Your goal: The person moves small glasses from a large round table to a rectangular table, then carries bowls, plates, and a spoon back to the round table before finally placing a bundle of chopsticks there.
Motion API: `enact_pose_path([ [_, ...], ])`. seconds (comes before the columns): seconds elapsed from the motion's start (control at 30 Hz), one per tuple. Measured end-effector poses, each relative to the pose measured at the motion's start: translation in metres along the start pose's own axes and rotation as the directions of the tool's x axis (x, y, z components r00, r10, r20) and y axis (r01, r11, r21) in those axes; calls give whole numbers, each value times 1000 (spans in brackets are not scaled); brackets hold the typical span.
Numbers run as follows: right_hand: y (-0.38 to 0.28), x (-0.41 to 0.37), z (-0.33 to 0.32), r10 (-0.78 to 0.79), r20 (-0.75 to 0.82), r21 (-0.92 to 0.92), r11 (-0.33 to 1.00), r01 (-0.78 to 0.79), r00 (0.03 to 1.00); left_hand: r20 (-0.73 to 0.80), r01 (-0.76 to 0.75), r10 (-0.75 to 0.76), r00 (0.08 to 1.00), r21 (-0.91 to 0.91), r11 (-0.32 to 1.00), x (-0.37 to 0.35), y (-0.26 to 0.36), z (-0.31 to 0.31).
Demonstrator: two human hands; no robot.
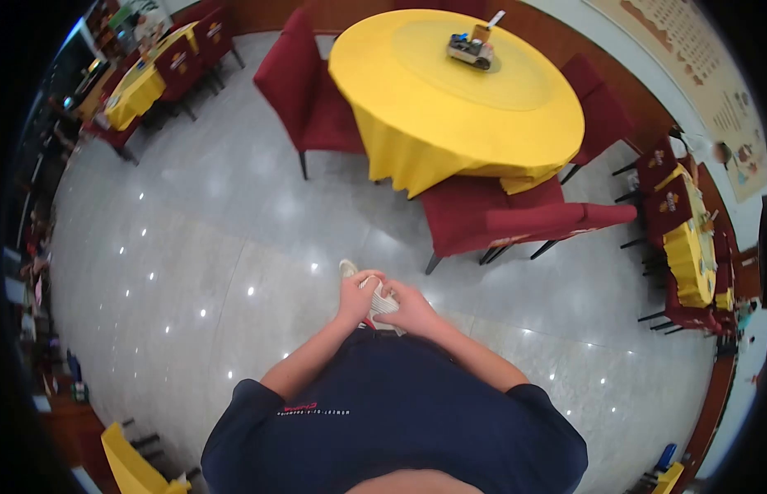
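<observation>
We log a round desk (pixel 458 99) under a yellow cloth, with a small caddy (pixel 471 48) near its middle. Red chairs stand around it: left chair (pixel 305 90), front chair (pixel 499 218), right chair (pixel 602 107). Glossy grey floor (pixel 194 230). We see two more yellow desks, far-left desk (pixel 140 90) and far-right desk (pixel 688 247). Yellow chair (pixel 132 461) bottom left.

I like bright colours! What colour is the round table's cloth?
Yellow tablecloth, best seen in head view.

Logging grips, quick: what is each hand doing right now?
Left hand: closed on the pale cloth.
Right hand: closed on the same cloth.
</observation>
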State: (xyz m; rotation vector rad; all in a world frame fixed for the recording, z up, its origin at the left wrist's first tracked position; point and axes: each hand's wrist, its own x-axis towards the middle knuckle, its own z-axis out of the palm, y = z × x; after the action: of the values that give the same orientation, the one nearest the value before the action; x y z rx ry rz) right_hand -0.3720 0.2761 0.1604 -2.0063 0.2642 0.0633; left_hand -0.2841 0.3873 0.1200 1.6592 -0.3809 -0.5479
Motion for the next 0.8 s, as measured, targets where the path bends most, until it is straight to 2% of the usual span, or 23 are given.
enact_pose_path([
  [0.1, 5, 28, -12, 121, -92, 77, 990, -114, 988, 127, 15, -15, 992, 2, 1000, 59, -8, 3],
  [0.23, 9, 88, -42, 76, -253, -8, 997, -80, 965, 336, 8, 2, 942, -28, 1000, 137, 22, 7],
  [0.3, 10, 104, -55, 239, -197, 136, 967, -215, 951, 417, -4, 18, 909, -34, 999, 171, 25, 11],
  [0.33, 10, 113, -61, 152, -267, 112, 986, -126, 952, 473, -74, 93, 876, -58, 996, 190, 22, 16],
  [0.4, 12, 126, -73, 269, -242, 188, 956, -226, 932, 554, -198, 187, 811, -40, 979, 213, 21, 20],
  [0.43, 11, 136, -79, 345, -229, 263, 922, -284, 910, 579, -177, 165, 799, -36, 984, 227, 32, 15],
  [0.47, 7, 144, -86, 389, -206, 375, 879, -294, 898, 606, -72, 41, 795, 27, 997, 245, 46, 7],
  [0.5, 15, 149, -88, 397, -222, 387, 874, -293, 891, 619, 20, -73, 782, 93, 995, 262, 53, -3],
  [0.57, 41, 161, -94, 402, -295, 359, 887, -289, 867, 532, -43, -20, 846, 106, 993, 301, 39, -28],
  [0.6, 43, 165, -101, 460, -314, 408, 855, -319, 830, 462, -60, -16, 887, 149, 987, 311, 33, -42],
  [0.63, 67, 172, -105, 414, -386, 381, 885, -266, 824, 382, -68, -11, 924, 192, 979, 320, 27, -59],
  [0.7, 76, 187, -129, 502, -409, 413, 846, -336, 762, 267, -119, -34, 963, 535, 836, 335, -20, -97],
  [0.77, 109, 205, -151, 508, -419, 429, 841, -329, 753, 204, -42, -200, 958, 794, 606, 323, -59, -137],
  [0.8, 122, 220, -165, 522, -436, 383, 845, -374, 733, 150, 15, -266, 952, 848, 530, 313, -91, -158],
])
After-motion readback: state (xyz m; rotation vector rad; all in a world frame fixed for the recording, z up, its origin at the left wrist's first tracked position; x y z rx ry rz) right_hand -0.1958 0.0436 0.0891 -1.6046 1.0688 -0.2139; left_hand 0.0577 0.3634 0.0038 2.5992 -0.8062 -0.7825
